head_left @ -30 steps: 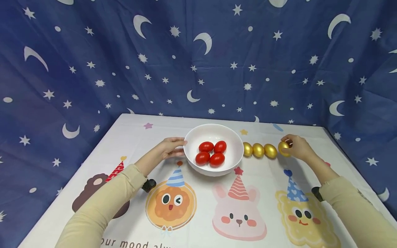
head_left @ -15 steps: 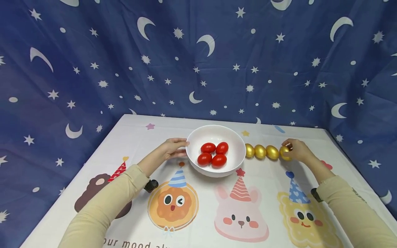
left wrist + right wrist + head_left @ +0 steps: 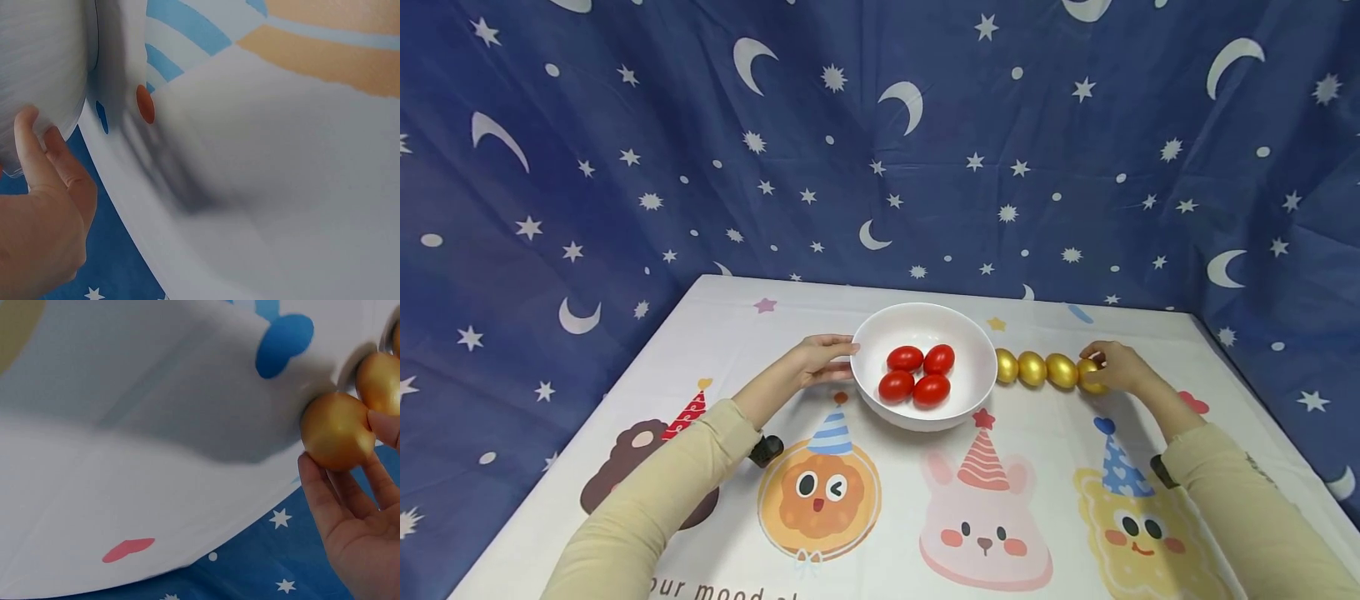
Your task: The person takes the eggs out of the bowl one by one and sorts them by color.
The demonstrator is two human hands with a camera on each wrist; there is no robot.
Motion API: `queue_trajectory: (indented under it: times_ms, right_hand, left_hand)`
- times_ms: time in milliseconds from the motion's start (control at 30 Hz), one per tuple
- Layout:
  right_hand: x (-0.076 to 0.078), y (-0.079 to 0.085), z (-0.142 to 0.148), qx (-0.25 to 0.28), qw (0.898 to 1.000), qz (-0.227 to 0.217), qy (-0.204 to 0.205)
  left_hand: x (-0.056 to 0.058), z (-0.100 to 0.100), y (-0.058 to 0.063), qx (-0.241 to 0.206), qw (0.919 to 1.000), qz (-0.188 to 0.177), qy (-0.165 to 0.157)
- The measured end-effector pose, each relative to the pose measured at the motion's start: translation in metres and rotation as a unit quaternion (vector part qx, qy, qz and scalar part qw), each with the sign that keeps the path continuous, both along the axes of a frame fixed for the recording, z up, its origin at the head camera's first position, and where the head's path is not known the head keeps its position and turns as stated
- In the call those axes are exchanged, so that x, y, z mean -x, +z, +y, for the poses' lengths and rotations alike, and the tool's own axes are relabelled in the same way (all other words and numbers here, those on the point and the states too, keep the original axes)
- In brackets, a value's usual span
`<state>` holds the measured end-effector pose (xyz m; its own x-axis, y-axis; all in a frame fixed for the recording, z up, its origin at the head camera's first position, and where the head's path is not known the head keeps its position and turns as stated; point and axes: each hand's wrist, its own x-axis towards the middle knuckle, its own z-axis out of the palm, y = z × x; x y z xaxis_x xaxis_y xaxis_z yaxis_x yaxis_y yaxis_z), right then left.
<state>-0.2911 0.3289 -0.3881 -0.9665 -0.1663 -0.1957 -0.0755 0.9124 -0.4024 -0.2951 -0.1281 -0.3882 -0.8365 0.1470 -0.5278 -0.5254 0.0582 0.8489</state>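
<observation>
In the head view a white bowl (image 3: 919,323) sits at the middle of the table, with several glossy red eggs (image 3: 932,390) grouped inside. My left hand (image 3: 816,360) holds its left side, thumb at the rim and fingers against the outer wall. The left wrist view shows those fingers (image 3: 32,147) touching the bowl. To the bowl's right, several golden eggs (image 3: 1032,368) lie in a row. My right hand (image 3: 1122,368) grips the rightmost golden egg (image 3: 337,432) between thumb and fingers. That egg stands at the row's end, close beside its neighbour.
A white tablecloth (image 3: 737,533) printed with cartoon faces in party hats covers the table. Behind it hangs a dark blue curtain (image 3: 820,75) with moons and stars. Dark wrist devices (image 3: 767,450) show near both sleeves.
My right hand has lowered its golden egg and brought it left, closing the small gap at the row's end. The left hand and bowl keep their places while the head view shifts slightly.
</observation>
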Motion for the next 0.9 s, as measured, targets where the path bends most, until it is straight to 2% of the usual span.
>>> queue_trajectory:
  times_ms: [367,667,900]
  right_hand:
    - [0.0017,0.0038,0.0017,0.007,0.999,0.006,0.05]
    - [0.0056,0.005,0.0076,0.004,0.998,-0.006,0.065]
    - [0.0043,0.0044,0.009,-0.002,0.998,-0.01,0.059]
  left_hand:
    - [-0.0013,-0.0003,0.0013,-0.001,1.0,0.003,0.0]
    - [-0.0038,-0.0006,0.0026,0.0,1.0,0.004,0.0]
    - [-0.0025,0.0004,0.003,0.001,1.0,0.002,0.0]
